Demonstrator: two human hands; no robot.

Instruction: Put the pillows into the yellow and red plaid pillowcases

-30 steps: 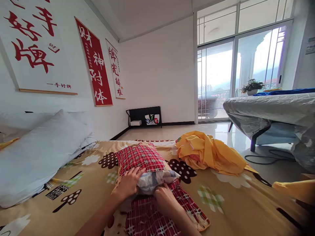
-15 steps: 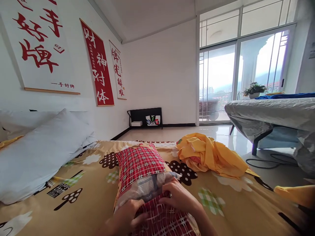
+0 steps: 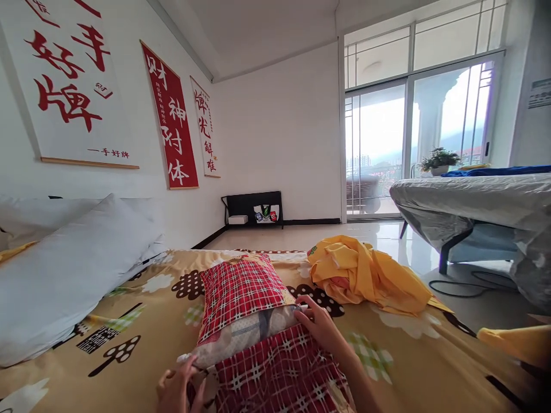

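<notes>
A pillow in a red plaid pillowcase point(image 3: 253, 287) lies lengthwise on the bed in front of me. Between the case's far part and its near plaid flap point(image 3: 275, 373) a strip of the inner pillow point(image 3: 253, 330), pale with grey-blue patterning, is exposed. My left hand point(image 3: 178, 387) is at the near left side of this gap, fingers closed on a whitish corner of the inner pillow. Across the gap, my right hand point(image 3: 318, 324) has its fingertips bent together at the inner pillow's right corner. Exactly what its fingertips pinch is partly hidden.
The bed sheet point(image 3: 142, 321) is tan with printed trees and clouds. White pillows point(image 3: 73, 275) lie at the left. A crumpled yellow cloth point(image 3: 365, 275) rests on the bed's far right. Beyond stand a plastic-covered table point(image 3: 465, 198) and a low black shelf point(image 3: 241, 203).
My hands have moved apart from the flap's middle: the left toward the near left corner, the right outward to the right corner. More of the inner pillow and the flap's edge shows.
</notes>
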